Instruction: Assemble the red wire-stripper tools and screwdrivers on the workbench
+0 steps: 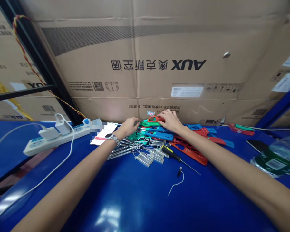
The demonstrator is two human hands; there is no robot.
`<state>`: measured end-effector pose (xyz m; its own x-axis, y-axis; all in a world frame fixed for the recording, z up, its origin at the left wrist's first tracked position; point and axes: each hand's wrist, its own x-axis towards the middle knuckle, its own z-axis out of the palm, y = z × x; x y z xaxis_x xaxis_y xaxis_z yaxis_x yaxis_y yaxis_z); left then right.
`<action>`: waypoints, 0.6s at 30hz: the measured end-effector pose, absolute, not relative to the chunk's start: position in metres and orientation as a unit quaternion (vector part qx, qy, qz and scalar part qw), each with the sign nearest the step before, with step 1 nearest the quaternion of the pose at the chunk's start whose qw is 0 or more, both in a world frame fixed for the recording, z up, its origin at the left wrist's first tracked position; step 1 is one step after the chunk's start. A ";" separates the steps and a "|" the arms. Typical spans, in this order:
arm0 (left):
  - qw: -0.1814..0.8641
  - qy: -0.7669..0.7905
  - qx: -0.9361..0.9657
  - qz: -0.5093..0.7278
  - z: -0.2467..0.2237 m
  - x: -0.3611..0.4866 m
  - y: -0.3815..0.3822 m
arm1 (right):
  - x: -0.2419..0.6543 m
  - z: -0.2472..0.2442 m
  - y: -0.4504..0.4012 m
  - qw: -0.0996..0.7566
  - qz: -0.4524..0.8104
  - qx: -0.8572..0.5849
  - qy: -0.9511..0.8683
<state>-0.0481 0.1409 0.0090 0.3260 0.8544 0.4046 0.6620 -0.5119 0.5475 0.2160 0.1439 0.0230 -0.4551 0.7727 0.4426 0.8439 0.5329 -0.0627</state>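
Both hands are at the far side of the blue table, over a pile of long-nosed lighters. My right hand is closed on the handle end of an orange lighter on top of the pile. My left hand is pinched at the metal nozzle end of that lighter; its fingertips are partly hidden. Under it lie a green lighter and a blue lighter. Metal tubes and clear plastic parts with wires lie in front. A black-and-yellow screwdriver rests to their right.
Red lighter shells lie under my right forearm. A white power strip with chargers and cables runs along the left, beside a sheet of paper. A bottle and a phone are on the right. A cardboard box walls the back.
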 end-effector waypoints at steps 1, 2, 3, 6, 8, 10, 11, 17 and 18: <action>0.145 0.471 0.803 0.335 0.008 -0.048 0.142 | 0.216 0.021 0.144 0.219 -0.091 -0.475 -0.847; 0.145 0.469 0.804 0.334 0.007 -0.047 0.142 | 0.217 0.019 0.143 0.223 -0.096 -0.475 -0.845; 0.144 0.467 0.806 0.334 0.007 -0.047 0.141 | 0.217 0.018 0.141 0.229 -0.099 -0.477 -0.843; 0.137 0.459 0.811 0.335 0.011 -0.046 0.131 | 0.215 0.020 0.126 0.256 -0.090 -0.488 -0.829; 0.122 0.450 0.820 0.334 0.014 -0.047 0.120 | 0.214 0.022 0.108 0.265 -0.076 -0.481 -0.832; 0.091 0.430 0.843 0.311 0.018 -0.047 0.108 | 0.212 0.024 0.090 0.233 -0.063 -0.439 -0.866; 0.073 0.419 0.858 0.289 0.020 -0.048 0.103 | 0.212 0.025 0.083 0.209 -0.063 -0.423 -0.880; -0.003 0.429 0.894 0.129 0.029 -0.046 0.095 | 0.212 0.022 0.088 0.144 -0.100 -0.448 -0.877; -0.019 0.435 0.893 0.115 0.031 -0.044 0.097 | 0.212 0.021 0.093 0.151 -0.099 -0.457 -0.871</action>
